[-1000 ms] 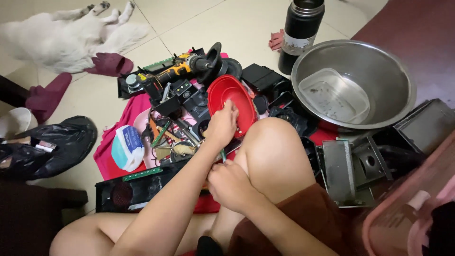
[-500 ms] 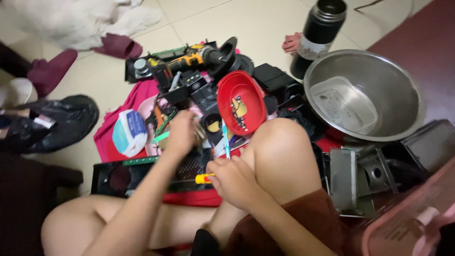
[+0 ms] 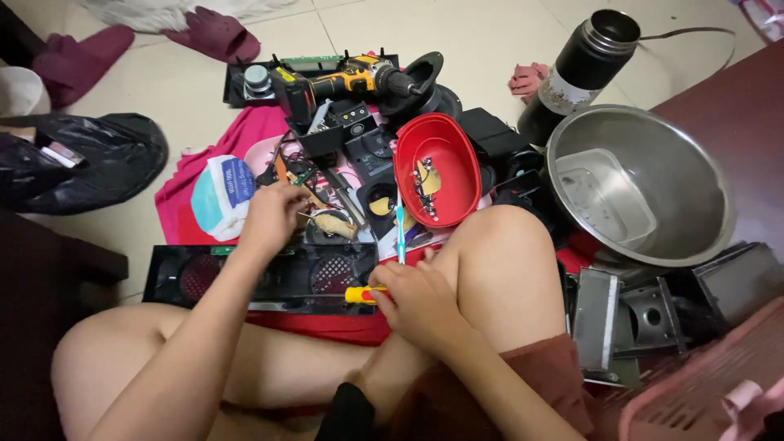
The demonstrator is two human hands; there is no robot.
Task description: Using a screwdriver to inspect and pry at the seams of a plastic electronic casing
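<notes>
Yellow-handled screwdriver [image 3: 359,295] in right hand [image 3: 418,300], beside oval red bowl [image 3: 438,169].

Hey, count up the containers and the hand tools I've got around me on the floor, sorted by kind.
Red oval bowl: 1
Steel mixing bowl: 1
Black flask: 1
Cordless drill: 1
Yellow-handled screwdriver, in the right hand: 1
Total: 5
The left hand reaches among the loose parts.

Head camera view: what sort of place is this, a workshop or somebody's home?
Most likely a home floor used as a makeshift repair spot. The person sits on pale floor tiles, with maroon slippers nearby, a yellow-and-black cordless drill and a red oval plastic tray holding small screws.
</notes>
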